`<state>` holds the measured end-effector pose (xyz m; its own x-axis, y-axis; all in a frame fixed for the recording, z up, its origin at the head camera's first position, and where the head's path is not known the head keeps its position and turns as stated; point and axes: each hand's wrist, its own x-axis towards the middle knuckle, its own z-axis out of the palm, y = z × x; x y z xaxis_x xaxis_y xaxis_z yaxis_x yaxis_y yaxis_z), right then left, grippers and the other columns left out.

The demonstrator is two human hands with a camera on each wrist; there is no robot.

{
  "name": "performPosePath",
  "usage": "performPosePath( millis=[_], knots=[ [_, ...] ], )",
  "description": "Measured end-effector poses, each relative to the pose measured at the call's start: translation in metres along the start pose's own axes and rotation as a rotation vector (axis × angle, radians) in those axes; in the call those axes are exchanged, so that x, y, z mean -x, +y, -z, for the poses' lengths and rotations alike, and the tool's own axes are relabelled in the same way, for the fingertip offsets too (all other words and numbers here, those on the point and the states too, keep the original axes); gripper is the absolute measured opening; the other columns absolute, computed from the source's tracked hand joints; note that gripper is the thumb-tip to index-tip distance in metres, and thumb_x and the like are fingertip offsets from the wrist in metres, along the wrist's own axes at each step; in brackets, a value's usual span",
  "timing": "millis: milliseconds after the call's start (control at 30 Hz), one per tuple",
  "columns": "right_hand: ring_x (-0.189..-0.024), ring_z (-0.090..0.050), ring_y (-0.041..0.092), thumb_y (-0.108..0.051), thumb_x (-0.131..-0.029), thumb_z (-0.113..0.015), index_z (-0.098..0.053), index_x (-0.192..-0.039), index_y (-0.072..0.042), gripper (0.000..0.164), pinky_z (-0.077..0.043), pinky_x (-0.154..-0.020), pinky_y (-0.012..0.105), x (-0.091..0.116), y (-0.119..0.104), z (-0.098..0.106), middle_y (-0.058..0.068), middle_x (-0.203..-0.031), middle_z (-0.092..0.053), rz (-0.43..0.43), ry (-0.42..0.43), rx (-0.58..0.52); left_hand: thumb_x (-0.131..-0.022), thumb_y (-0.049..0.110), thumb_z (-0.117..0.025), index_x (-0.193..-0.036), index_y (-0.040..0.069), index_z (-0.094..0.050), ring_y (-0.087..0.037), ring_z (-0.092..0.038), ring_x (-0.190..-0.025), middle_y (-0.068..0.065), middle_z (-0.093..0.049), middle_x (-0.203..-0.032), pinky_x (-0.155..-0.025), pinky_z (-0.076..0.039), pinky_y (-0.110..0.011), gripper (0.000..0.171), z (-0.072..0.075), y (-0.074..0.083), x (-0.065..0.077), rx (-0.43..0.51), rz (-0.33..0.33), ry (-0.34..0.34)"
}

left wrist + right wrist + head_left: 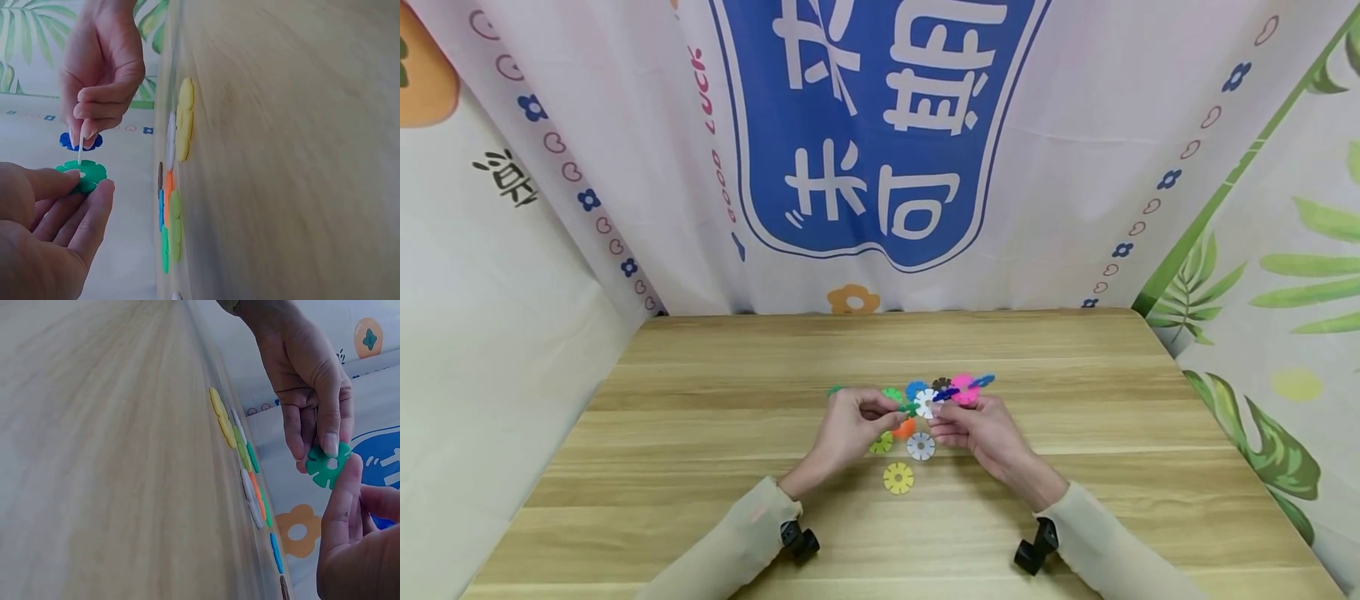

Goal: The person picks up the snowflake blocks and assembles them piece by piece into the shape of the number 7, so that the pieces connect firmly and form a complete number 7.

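Note:
Between thumb and fingers, my left hand (850,425) pinches a green notched plastic disc (94,176). My right hand (992,442) pinches a white notched disc (927,404) edge-on to the green one; the two meet at their rims. A dark blue disc (946,394) is joined to the white disc, and a pink disc (964,389) and a blue disc (982,381) extend in line beyond it, above my right hand. In the right wrist view, the right fingertips hide the white disc. Both hands are raised over the table.
Loose discs lie on the wooden table (700,467) beneath the hands: yellow (898,478), white (921,447), lime (881,443), orange (904,429), bright green (892,394), blue (914,389) and brown (942,384). A printed curtain (1060,208) hangs behind the table's far edge.

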<state>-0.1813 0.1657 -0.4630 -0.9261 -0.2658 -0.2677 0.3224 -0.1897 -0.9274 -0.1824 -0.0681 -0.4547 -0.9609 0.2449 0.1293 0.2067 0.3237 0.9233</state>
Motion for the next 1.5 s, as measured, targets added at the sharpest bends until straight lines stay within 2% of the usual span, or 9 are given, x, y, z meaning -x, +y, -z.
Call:
performPosePath(
  millis=[133,233,400,733,867,1067,1233,1367,1500],
  knots=[
    [-0.077,-0.077,0.015,-0.006,-0.098,-0.069,-0.073,-0.108,0.001,0.013,-0.067,-0.078,0.028,0.000,0.002,0.000,0.007,-0.085,-0.079,-0.017,0.001,0.012,-0.089,0.008,-0.083,-0.094,0.006,-0.081,-0.030,-0.079,-0.080,-0.007,-0.081,-0.089,-0.068,-0.067,-0.038,0.006,-0.002,0.000,0.005,-0.001,0.015,-0.001],
    [-0.076,-0.077,0.014,-0.005,-0.099,-0.068,-0.072,-0.108,0.001,0.012,-0.067,-0.078,0.028,0.000,0.002,0.000,0.006,-0.084,-0.079,-0.026,0.010,0.010,-0.090,0.010,-0.083,-0.094,0.007,-0.081,-0.033,-0.079,-0.081,-0.006,-0.081,-0.088,-0.066,-0.067,-0.035,0.005,-0.005,0.001,0.008,-0.014,0.026,-0.001],
    [-0.073,-0.076,0.012,-0.003,-0.099,-0.066,-0.074,-0.103,-0.002,0.009,-0.067,-0.076,0.026,-0.001,-0.002,-0.003,0.004,-0.081,-0.078,-0.021,0.021,-0.018,-0.092,0.013,-0.082,-0.089,0.010,-0.080,-0.032,-0.078,-0.079,-0.003,-0.081,-0.086,-0.058,-0.060,-0.023,0.004,-0.007,0.007,0.006,-0.060,-0.005,0.019],
    [-0.070,-0.075,0.011,0.001,-0.098,-0.064,-0.073,-0.094,-0.006,0.011,-0.066,-0.073,0.024,0.001,-0.005,-0.003,0.003,-0.078,-0.077,-0.031,-0.007,-0.050,-0.091,0.007,-0.081,-0.087,0.009,-0.080,-0.032,-0.077,-0.075,-0.005,-0.080,-0.084,-0.056,-0.059,-0.021,0.004,-0.010,0.010,0.005,-0.070,-0.074,0.034],
    [-0.072,-0.076,0.013,-0.001,-0.098,-0.066,-0.072,-0.099,0.000,0.006,-0.067,-0.076,0.027,0.000,-0.006,-0.005,0.004,-0.080,-0.077,-0.021,0.002,-0.027,-0.091,0.005,-0.081,-0.090,0.004,-0.080,-0.028,-0.078,-0.076,-0.007,-0.081,-0.086,-0.062,-0.062,-0.019,0.001,-0.011,0.009,0.007,-0.073,-0.074,0.047],
    [-0.077,-0.078,0.016,-0.003,-0.101,-0.064,-0.066,-0.117,0.012,0.022,-0.068,-0.079,0.030,-0.003,-0.009,-0.009,0.009,-0.089,-0.078,0.002,0.062,0.000,-0.090,0.004,-0.081,-0.091,0.003,-0.081,-0.013,-0.077,-0.075,-0.007,-0.081,-0.087,-0.067,-0.063,-0.018,0.001,-0.014,0.008,0.007,-0.112,-0.130,0.071],
    [-0.076,-0.078,0.016,-0.005,-0.102,-0.065,-0.069,-0.112,0.008,0.016,-0.068,-0.078,0.030,-0.003,-0.012,-0.011,0.008,-0.086,-0.078,-0.005,0.097,-0.001,-0.091,0.007,-0.082,-0.088,0.004,-0.081,-0.010,-0.077,-0.075,-0.007,-0.081,-0.085,-0.069,-0.063,-0.017,0.004,-0.017,0.011,0.006,-0.126,-0.152,0.087],
    [-0.076,-0.078,0.016,-0.008,-0.102,-0.067,-0.071,-0.110,0.004,0.015,-0.068,-0.078,0.030,-0.003,-0.014,-0.013,0.006,-0.083,-0.077,0.008,0.097,-0.003,-0.090,0.011,-0.084,-0.088,0.007,-0.081,-0.010,-0.077,-0.075,-0.005,-0.082,-0.086,-0.070,-0.063,-0.017,0.005,-0.016,0.015,0.005,-0.120,-0.140,0.104],
    [-0.075,-0.078,0.016,-0.008,-0.101,-0.069,-0.071,-0.111,0.006,0.017,-0.068,-0.078,0.030,-0.002,-0.014,-0.013,0.007,-0.083,-0.078,0.016,0.094,0.006,-0.090,0.011,-0.084,-0.089,0.007,-0.081,-0.011,-0.078,-0.077,-0.005,-0.082,-0.087,-0.072,-0.064,-0.018,0.005,-0.015,0.014,0.005,-0.097,-0.120,0.096]
  ],
)
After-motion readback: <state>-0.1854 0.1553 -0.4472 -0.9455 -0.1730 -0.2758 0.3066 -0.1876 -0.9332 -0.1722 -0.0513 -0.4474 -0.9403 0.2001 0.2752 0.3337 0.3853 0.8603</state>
